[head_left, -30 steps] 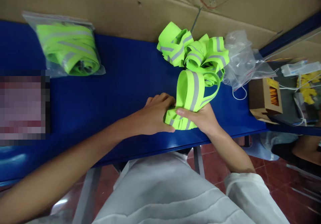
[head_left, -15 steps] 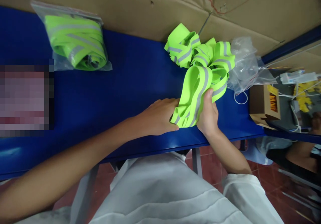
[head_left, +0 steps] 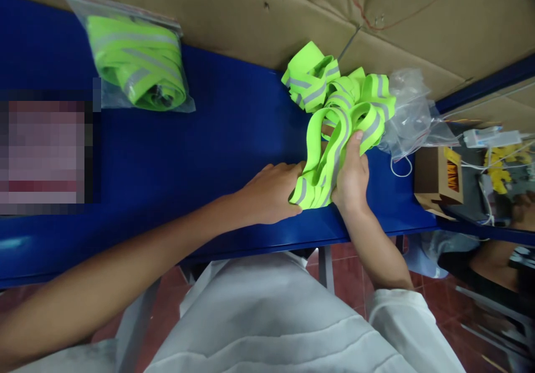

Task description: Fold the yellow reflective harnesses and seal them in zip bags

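Observation:
A neon-yellow reflective strap (head_left: 311, 186) with a grey stripe lies in folded loops between my hands. My left hand (head_left: 276, 192) is closed round its near folded end; most of its fingers are hidden behind the fabric. From the right side, my right hand (head_left: 353, 178) grips the same strap, thumb on top of the loops. Beyond the hands, more of the crumpled reflective strap (head_left: 309, 80) is heaped against the cardboard. I cannot tell whether the held loops join that heap.
On the left a zip bag (head_left: 137, 63) holds coiled reflective strap. Clear plastic bags (head_left: 407, 111) lie right of the heap, beside a small cardboard box (head_left: 437, 178). Cardboard (head_left: 225, 22) lines the back of the blue table (head_left: 234, 122). Another person's arm (head_left: 493, 261) shows at far right.
The loops in my hands have spread apart, and fingers now show through them. My right thumb has shifted slightly up along the strap. The whole view has moved a little.

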Demonstrator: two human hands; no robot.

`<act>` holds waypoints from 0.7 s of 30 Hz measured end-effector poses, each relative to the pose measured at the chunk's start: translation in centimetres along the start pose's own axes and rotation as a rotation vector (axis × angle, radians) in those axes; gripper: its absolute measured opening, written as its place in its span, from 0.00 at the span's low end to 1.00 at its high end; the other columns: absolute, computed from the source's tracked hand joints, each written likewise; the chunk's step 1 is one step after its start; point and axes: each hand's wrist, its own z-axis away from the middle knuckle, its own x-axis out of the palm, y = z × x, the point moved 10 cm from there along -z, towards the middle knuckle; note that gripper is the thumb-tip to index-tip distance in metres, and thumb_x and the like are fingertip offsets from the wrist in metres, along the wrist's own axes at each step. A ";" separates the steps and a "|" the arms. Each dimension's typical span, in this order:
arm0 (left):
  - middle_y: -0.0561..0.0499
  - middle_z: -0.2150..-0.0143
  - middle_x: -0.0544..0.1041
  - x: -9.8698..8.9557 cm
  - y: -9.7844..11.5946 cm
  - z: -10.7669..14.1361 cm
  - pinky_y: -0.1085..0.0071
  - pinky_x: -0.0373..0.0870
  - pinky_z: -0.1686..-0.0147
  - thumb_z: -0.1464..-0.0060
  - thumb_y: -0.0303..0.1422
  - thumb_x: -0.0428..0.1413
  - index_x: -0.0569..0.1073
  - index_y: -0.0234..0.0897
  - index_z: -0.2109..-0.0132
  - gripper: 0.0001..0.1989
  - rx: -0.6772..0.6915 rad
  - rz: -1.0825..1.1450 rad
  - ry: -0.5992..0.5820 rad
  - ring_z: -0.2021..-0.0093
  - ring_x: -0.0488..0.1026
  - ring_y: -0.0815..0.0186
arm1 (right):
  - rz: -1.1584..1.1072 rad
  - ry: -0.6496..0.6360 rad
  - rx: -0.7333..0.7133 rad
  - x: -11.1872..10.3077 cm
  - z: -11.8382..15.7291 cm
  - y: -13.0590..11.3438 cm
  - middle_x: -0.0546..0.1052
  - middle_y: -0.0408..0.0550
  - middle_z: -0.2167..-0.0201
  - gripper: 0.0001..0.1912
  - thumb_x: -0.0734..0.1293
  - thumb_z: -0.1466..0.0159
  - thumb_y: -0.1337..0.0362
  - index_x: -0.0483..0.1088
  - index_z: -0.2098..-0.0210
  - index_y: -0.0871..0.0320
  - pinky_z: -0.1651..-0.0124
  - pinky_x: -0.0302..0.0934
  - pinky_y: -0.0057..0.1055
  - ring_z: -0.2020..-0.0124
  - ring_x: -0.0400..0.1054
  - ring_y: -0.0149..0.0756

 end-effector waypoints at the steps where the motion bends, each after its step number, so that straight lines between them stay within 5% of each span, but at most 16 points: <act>1: 0.41 0.41 0.77 0.0 0.0 0.0 0.51 0.68 0.42 0.48 0.33 0.64 0.63 0.35 0.33 0.36 0.007 0.012 -0.002 0.42 0.74 0.46 | -0.067 0.035 0.054 -0.2 0.0 0.3 0.76 0.58 0.42 0.40 0.44 0.26 0.37 0.64 0.34 0.58 0.42 0.74 0.49 0.41 0.74 0.49; 4: 0.42 0.43 0.77 0.0 -0.1 0.1 0.52 0.69 0.44 0.47 0.33 0.63 0.65 0.37 0.35 0.33 0.010 0.035 -0.004 0.44 0.75 0.47 | -0.268 0.094 0.179 -0.4 -0.2 0.8 0.77 0.56 0.43 0.37 0.50 0.28 0.36 0.66 0.36 0.55 0.46 0.74 0.48 0.45 0.76 0.50; 12: 0.39 0.44 0.77 0.2 -0.1 0.3 0.49 0.68 0.43 0.45 0.33 0.62 0.65 0.33 0.38 0.29 -0.015 0.000 0.037 0.42 0.74 0.43 | -0.251 0.259 0.037 -2.5 -0.4 -0.9 0.77 0.57 0.48 0.35 0.53 0.28 0.37 0.69 0.39 0.55 0.44 0.73 0.47 0.43 0.74 0.52; 15: 0.40 0.47 0.78 0.4 0.0 0.4 0.49 0.68 0.44 0.46 0.34 0.62 0.66 0.34 0.39 0.29 0.005 -0.014 0.028 0.45 0.75 0.44 | -0.222 0.171 0.059 -1.6 -0.3 -0.6 0.78 0.57 0.49 0.34 0.53 0.28 0.36 0.72 0.45 0.55 0.45 0.74 0.48 0.43 0.75 0.53; 18: 0.41 0.49 0.78 0.4 0.0 0.4 0.50 0.68 0.45 0.46 0.34 0.62 0.68 0.35 0.43 0.25 0.018 -0.024 0.021 0.46 0.75 0.45 | -0.126 0.003 -0.047 -0.3 0.0 -1.5 0.74 0.54 0.39 0.39 0.49 0.30 0.32 0.65 0.35 0.49 0.42 0.73 0.48 0.37 0.71 0.51; 21: 0.42 0.47 0.78 0.5 0.0 0.5 0.50 0.68 0.46 0.45 0.34 0.61 0.69 0.36 0.43 0.23 0.031 -0.012 0.018 0.45 0.75 0.45 | -0.071 -0.184 -0.129 0.9 0.5 -2.3 0.70 0.53 0.34 0.48 0.63 0.37 0.28 0.55 0.27 0.47 0.38 0.71 0.47 0.33 0.66 0.51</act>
